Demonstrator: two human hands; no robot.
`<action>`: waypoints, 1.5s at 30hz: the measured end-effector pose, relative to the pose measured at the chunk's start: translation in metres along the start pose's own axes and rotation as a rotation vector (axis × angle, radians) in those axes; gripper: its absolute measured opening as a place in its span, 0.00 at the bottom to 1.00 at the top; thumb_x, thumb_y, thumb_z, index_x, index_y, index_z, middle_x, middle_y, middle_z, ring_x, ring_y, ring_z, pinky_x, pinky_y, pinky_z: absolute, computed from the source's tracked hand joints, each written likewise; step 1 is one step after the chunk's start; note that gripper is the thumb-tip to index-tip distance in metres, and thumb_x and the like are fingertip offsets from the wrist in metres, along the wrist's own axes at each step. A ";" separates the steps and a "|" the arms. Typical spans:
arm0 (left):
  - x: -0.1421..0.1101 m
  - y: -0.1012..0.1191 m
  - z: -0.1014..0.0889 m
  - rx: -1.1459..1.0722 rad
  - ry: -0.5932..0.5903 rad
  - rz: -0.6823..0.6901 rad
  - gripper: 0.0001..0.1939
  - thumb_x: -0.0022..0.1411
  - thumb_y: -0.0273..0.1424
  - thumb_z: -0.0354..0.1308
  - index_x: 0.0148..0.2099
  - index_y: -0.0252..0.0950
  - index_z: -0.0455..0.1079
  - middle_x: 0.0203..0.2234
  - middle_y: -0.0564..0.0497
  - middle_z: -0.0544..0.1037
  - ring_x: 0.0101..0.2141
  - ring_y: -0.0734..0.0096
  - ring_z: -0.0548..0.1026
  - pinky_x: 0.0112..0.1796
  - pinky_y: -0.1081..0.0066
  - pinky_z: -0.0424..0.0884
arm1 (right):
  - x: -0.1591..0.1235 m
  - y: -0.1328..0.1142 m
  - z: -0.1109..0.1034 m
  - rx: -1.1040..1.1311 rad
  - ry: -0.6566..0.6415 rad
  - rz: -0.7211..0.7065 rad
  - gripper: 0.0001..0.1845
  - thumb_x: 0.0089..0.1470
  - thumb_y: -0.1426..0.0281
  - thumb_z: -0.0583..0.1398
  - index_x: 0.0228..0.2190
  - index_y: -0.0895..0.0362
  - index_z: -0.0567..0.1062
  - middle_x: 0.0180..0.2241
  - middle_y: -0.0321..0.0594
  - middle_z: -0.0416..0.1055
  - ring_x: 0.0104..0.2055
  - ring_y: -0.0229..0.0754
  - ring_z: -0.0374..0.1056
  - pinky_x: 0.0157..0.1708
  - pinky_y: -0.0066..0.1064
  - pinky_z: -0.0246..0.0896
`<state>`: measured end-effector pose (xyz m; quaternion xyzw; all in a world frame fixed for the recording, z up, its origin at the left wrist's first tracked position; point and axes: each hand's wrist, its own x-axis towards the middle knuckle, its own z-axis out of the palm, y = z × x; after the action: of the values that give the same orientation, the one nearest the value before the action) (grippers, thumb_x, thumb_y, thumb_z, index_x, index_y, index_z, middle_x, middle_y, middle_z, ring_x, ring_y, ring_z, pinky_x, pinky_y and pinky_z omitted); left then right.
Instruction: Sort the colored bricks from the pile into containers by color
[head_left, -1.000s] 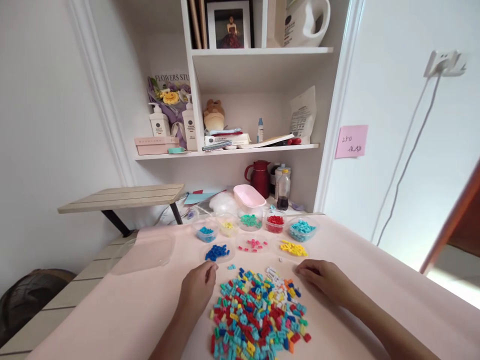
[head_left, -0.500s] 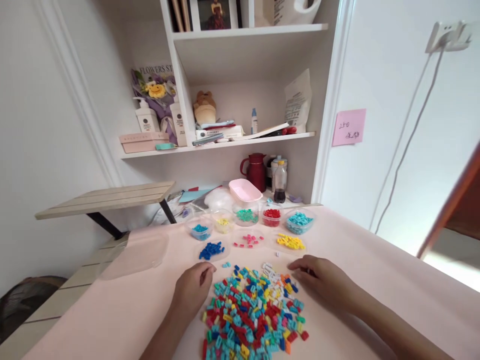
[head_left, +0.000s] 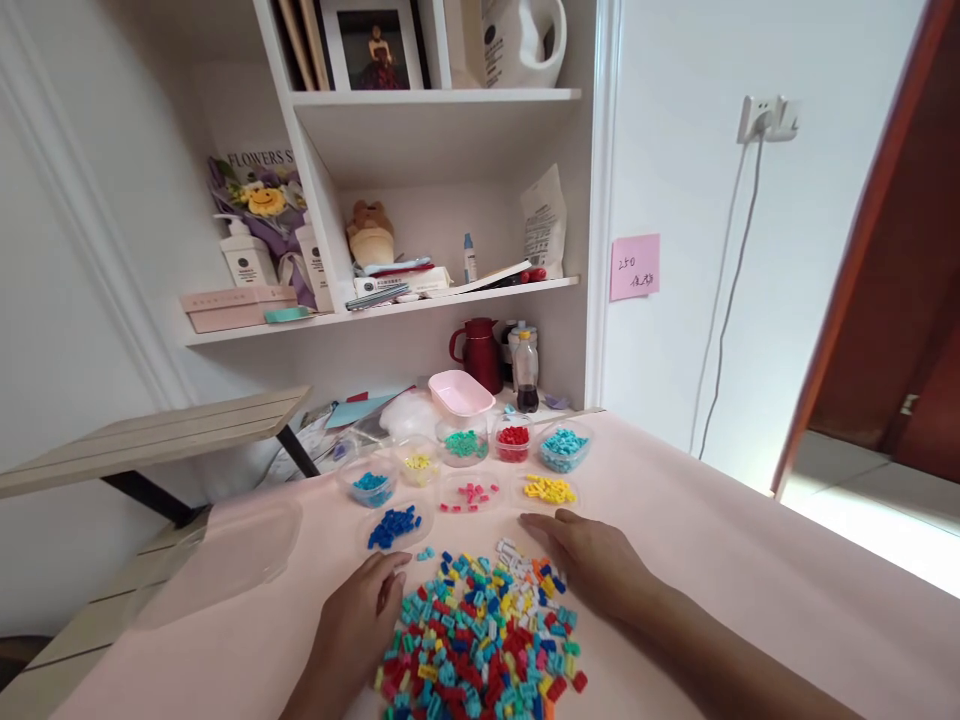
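Observation:
A loose pile of small colourful building bricks (head_left: 480, 630) lies on the pink tabletop between my hands. My left hand (head_left: 360, 615) rests at the pile's left edge, index finger stretched forward and thumb apart, close to two light-blue bricks (head_left: 426, 553). I see nothing held in it. My right hand (head_left: 596, 560) lies palm down along the right side, fingers reaching just past the white bricks (head_left: 510, 552). Its fingertips touch the table; what is under them is hidden. Sorted dark-blue bricks (head_left: 394, 527), pink bricks (head_left: 474, 496) and yellow bricks (head_left: 550, 489) lie beyond.
Clear tubs hold blue bricks (head_left: 371, 483), pale-yellow bricks (head_left: 418, 464), green bricks (head_left: 461, 443), red bricks (head_left: 513, 438) and turquoise bricks (head_left: 564, 444). Behind stand a pink basket (head_left: 461, 393), red jug (head_left: 481, 357) and bottle (head_left: 527, 375). A clear lid (head_left: 225, 550) lies left.
The view has turned to the right. My right hand has reached forward over the spot where a single white brick lay, now covered. My left fingers have loosened and stretched out.

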<state>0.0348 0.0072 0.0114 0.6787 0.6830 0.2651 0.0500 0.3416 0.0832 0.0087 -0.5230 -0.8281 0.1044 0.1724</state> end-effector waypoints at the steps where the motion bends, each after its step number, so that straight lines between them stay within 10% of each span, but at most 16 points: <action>1: 0.000 0.000 0.000 0.004 -0.002 0.000 0.17 0.61 0.33 0.47 0.44 0.44 0.75 0.42 0.53 0.79 0.42 0.68 0.76 0.41 0.73 0.69 | 0.000 -0.001 -0.001 0.013 -0.010 -0.004 0.21 0.59 0.66 0.51 0.52 0.44 0.71 0.42 0.42 0.74 0.40 0.47 0.72 0.40 0.35 0.62; 9: 0.002 -0.006 0.006 0.018 -0.012 0.022 0.18 0.61 0.32 0.46 0.46 0.45 0.76 0.46 0.52 0.78 0.47 0.66 0.74 0.46 0.70 0.68 | 0.000 0.001 -0.007 0.295 0.107 0.076 0.21 0.59 0.70 0.48 0.47 0.50 0.75 0.50 0.41 0.72 0.51 0.46 0.67 0.49 0.35 0.60; 19: -0.008 0.006 -0.002 -0.068 -0.161 0.194 0.21 0.64 0.29 0.42 0.49 0.47 0.75 0.32 0.51 0.74 0.36 0.72 0.75 0.38 0.76 0.68 | -0.002 0.008 0.006 0.227 -0.003 -0.128 0.19 0.59 0.65 0.49 0.41 0.46 0.79 0.33 0.41 0.70 0.33 0.43 0.69 0.35 0.32 0.63; 33: -0.011 0.008 -0.011 -0.372 0.211 -0.040 0.15 0.59 0.32 0.49 0.41 0.38 0.76 0.36 0.47 0.78 0.34 0.68 0.76 0.38 0.71 0.71 | 0.002 0.013 0.009 0.236 -0.046 -0.140 0.20 0.59 0.63 0.49 0.44 0.47 0.77 0.45 0.39 0.75 0.46 0.47 0.70 0.48 0.36 0.62; 37: -0.009 0.014 -0.026 -0.465 0.228 -0.144 0.18 0.59 0.37 0.48 0.42 0.34 0.75 0.37 0.46 0.77 0.27 0.71 0.75 0.32 0.69 0.72 | 0.002 0.012 0.010 0.212 -0.017 -0.157 0.19 0.59 0.65 0.49 0.44 0.46 0.77 0.46 0.37 0.75 0.46 0.47 0.70 0.47 0.35 0.62; 45: -0.032 0.033 -0.080 -0.590 0.064 -0.319 0.23 0.59 0.43 0.51 0.50 0.37 0.72 0.48 0.43 0.75 0.49 0.61 0.73 0.48 0.62 0.68 | 0.001 0.012 0.009 0.248 0.000 -0.171 0.20 0.59 0.63 0.49 0.42 0.47 0.78 0.45 0.38 0.76 0.46 0.48 0.70 0.47 0.36 0.62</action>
<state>0.0327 -0.0489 0.0842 0.5108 0.6756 0.4615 0.2639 0.3473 0.0896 -0.0036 -0.4253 -0.8503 0.1911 0.2440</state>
